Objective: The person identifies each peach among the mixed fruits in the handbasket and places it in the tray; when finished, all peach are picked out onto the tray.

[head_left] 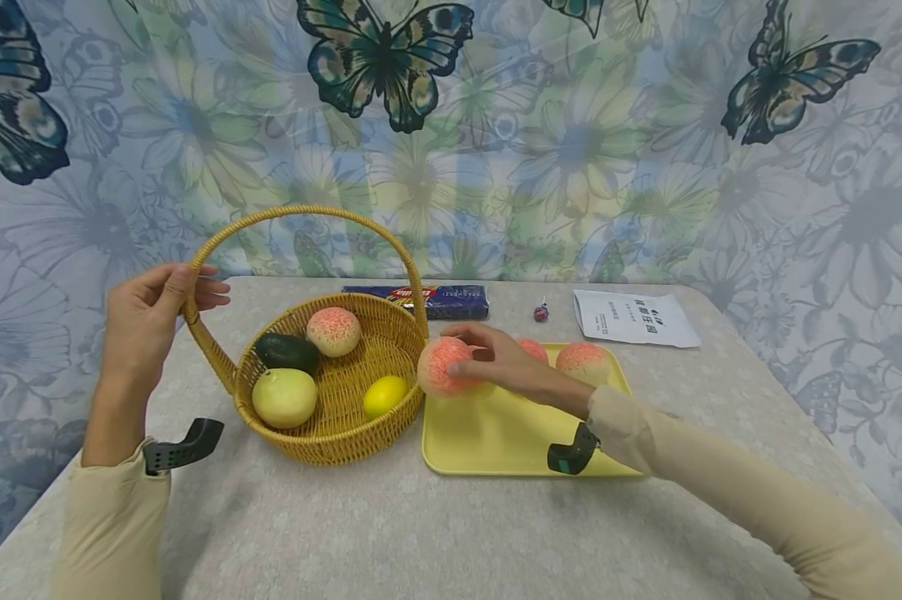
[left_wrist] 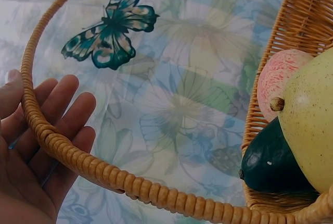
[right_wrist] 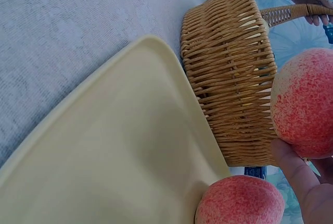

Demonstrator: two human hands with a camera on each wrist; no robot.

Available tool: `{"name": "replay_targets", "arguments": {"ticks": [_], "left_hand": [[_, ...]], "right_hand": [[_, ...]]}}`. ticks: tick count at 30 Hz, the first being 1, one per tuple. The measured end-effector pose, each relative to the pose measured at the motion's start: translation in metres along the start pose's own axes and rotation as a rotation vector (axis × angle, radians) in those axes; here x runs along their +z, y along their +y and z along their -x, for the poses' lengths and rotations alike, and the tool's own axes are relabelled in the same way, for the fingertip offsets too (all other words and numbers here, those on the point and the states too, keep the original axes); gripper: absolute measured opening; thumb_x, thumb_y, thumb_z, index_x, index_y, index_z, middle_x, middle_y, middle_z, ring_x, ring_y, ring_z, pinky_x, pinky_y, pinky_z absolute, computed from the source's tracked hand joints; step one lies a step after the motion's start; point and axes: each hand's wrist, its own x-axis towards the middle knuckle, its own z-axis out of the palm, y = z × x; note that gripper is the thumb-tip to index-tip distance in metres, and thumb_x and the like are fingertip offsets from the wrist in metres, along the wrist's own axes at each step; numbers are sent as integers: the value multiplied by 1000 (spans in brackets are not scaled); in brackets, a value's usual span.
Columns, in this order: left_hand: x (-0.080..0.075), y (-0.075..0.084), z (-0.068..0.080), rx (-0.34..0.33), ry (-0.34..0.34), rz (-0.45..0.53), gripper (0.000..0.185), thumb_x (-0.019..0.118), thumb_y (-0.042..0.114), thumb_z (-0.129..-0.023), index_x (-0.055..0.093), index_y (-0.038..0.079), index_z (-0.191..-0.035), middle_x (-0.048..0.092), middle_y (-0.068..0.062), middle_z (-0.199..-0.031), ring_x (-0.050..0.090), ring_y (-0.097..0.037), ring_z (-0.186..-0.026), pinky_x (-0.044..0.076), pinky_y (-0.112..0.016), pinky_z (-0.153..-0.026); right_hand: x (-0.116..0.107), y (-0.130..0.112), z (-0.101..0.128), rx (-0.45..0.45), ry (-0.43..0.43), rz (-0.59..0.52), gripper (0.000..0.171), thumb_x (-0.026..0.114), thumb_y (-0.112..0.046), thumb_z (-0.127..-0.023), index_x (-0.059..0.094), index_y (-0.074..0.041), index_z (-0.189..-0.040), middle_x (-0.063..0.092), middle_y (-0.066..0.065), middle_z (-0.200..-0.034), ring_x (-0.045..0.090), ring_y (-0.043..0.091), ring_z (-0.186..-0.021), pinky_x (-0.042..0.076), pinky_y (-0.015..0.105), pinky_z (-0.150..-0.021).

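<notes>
My left hand (head_left: 147, 321) holds the side of the wicker basket's tall handle (left_wrist: 140, 187), thumb on one side and fingers on the other. Between the thumb and fingers of my right hand (head_left: 499, 358) is a pink-and-cream peach (right_wrist: 307, 101), held above the yellow tray (head_left: 496, 450) close to the basket's right rim. Inside the basket (head_left: 331, 450) lie another peach (head_left: 334, 331), a smooth dark green fruit (left_wrist: 273, 161), a pale yellow-green pear-like fruit (head_left: 284, 398) and a lemon (head_left: 385, 397). Two more peaches sit on the tray, one (head_left: 583, 360) at the back right and one (head_left: 533, 348) partly hidden by my right hand.
Behind the basket lies a dark blue spaghetti box (head_left: 451, 302). A small wrapped lollipop (head_left: 541, 312) and a white printed packet (head_left: 634, 318) are behind the tray. A butterfly-patterned cloth (head_left: 496, 167) hangs along the table's back edge.
</notes>
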Motion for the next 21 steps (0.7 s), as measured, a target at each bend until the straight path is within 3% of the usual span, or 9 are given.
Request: {"name": "replay_targets", "arguments": {"ticks": [21], "left_hand": [[1, -1, 0, 1, 2, 5, 33, 56, 17, -97, 63, -13, -110, 74, -2, -83, 71, -11, -74, 54, -15, -72]], "right_hand": [[-13, 26, 27, 86, -47, 80, 50, 71, -30, -88, 56, -19, -134, 55, 0, -135, 59, 20, -117, 53, 36, -91]]}}
